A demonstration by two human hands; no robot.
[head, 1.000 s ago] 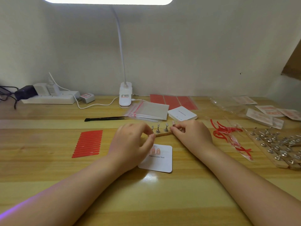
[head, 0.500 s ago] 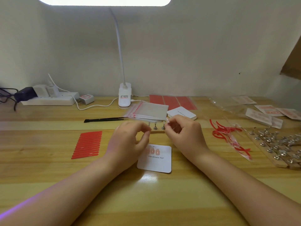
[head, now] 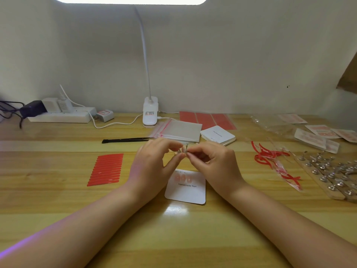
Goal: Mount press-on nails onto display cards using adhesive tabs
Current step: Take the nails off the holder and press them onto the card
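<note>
Both hands are meeting just above the card's far edge: the left hand and right hand are pinching one small metal stand, with the card lying directly beneath, toward the person.

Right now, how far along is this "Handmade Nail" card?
Done: three pink nails sit in a row on the display card. In hand: the left hand and right hand pinch a small metal nail stand above the card. Left: the row has room for more nails; the red adhesive tabs lie to the left.
</note>
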